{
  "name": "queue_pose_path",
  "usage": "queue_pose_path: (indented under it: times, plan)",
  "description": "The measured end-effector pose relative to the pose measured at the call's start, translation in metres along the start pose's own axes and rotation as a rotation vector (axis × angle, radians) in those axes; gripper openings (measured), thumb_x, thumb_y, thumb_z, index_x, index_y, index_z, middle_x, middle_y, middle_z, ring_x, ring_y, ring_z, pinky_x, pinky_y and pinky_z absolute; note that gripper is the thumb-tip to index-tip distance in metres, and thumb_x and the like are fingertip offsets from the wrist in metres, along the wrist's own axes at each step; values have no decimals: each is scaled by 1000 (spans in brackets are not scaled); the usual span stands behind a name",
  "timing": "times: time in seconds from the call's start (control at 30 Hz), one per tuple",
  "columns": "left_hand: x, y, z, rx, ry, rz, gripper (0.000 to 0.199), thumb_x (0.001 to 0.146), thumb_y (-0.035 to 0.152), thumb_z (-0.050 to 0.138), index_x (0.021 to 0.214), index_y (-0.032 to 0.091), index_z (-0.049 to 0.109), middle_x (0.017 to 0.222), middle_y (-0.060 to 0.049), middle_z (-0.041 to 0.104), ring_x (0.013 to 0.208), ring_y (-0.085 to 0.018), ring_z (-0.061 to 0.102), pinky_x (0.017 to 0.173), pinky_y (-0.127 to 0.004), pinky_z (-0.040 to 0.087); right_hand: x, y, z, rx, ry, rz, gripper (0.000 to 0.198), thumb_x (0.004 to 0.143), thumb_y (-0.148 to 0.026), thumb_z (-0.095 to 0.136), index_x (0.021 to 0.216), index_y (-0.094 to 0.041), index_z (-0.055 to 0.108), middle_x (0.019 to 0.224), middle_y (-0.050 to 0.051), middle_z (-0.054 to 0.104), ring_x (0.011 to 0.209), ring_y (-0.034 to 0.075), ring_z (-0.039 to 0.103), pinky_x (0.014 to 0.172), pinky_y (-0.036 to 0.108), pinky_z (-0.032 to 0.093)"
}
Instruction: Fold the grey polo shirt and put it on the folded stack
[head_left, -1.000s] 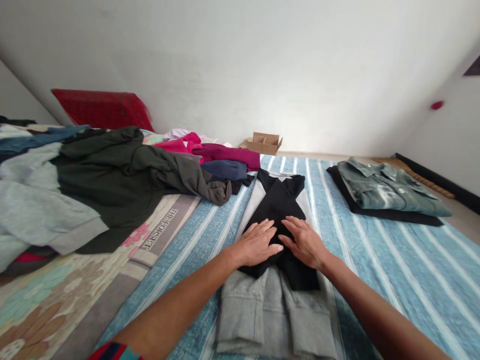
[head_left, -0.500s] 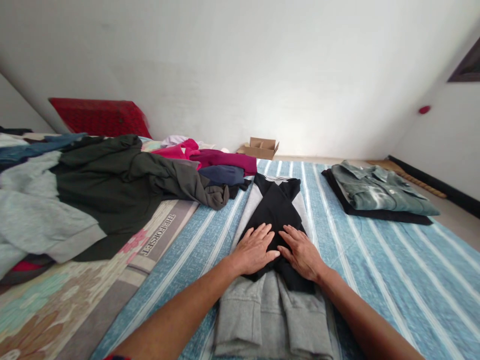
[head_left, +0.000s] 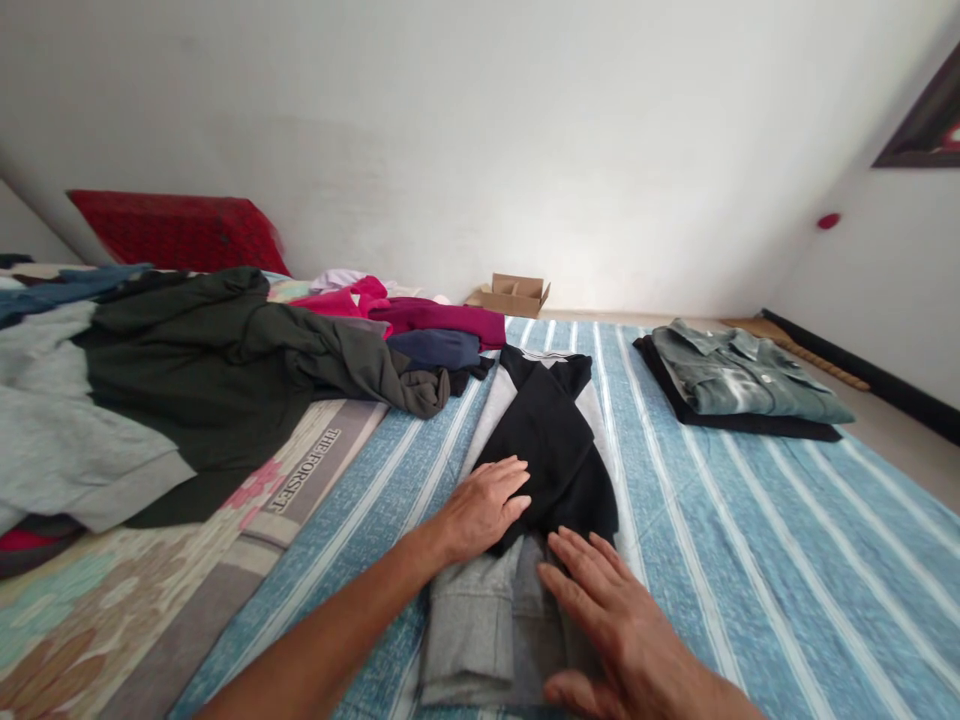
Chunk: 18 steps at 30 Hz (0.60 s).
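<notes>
In front of me lies a grey and black sweatshirt (head_left: 551, 430) with its sleeves crossed over the body, the black parts on top and the grey cuffs and hem towards me. My left hand (head_left: 487, 505) rests palm down on its left side, at the edge of the black fabric, fingers stretched. Nearer to me, my right hand (head_left: 611, 620) is spread over the right-hand grey cuff and hides most of it. Its fingertips reach the lower edge of the black fabric.
A folded grey-green denim jacket (head_left: 750, 375) lies on black folded clothing (head_left: 675, 395) to the right. Loose clothes, including a dark green garment (head_left: 202, 370), are heaped at left. A cardboard box (head_left: 517, 295) stands by the wall. Striped blue bedding (head_left: 697, 530) lies underneath.
My right hand has slid from the black fabric down towards me onto the grey cuff. My left hand has shifted slightly left. The view has turned a little.
</notes>
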<state>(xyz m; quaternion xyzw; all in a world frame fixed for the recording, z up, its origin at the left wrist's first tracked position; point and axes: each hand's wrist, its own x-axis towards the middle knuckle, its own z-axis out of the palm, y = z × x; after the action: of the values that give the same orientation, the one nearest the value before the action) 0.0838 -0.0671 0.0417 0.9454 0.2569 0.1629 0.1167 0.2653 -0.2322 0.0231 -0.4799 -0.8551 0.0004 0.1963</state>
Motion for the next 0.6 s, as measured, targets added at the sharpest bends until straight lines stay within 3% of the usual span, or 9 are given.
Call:
queue_pose_path:
  times: [0.13, 0.27, 0.47, 0.6]
  plan:
    - [-27, -8, -13, 56, 27, 132, 40, 89, 9, 33, 121, 11, 57, 128, -12, 59, 127, -19, 46, 106, -39, 41, -16, 2, 3, -24, 2, -78, 86, 77, -71, 52, 143, -18, 36, 143, 17, 41, 134, 32, 34, 102, 53, 38]
    - [-57, -23, -22, 135, 22, 171, 51, 83, 1, 30, 126, 14, 54, 132, -11, 55, 130, -21, 43, 105, -41, 41, -26, 8, -3, -110, -3, -136, 82, 81, -69, 48, 144, -18, 34, 143, 16, 41, 134, 32, 34, 100, 49, 42]
    - [-78, -18, -29, 155, -106, 193, 59, 82, -1, 35, 136, 20, 44, 141, -7, 47, 135, -22, 34, 106, -42, 39, -32, -9, 9, -284, 108, -159, 50, 94, -42, 43, 139, -22, 41, 134, 16, 51, 127, 32, 44, 93, 49, 47]
    - [-80, -12, -33, 134, -189, 181, 76, 71, -8, 35, 139, 25, 39, 147, -4, 38, 138, -22, 28, 108, -46, 34, -30, -21, 23, -352, 206, -158, 41, 96, -35, 41, 133, -20, 48, 126, 17, 58, 115, 30, 56, 88, 46, 50]
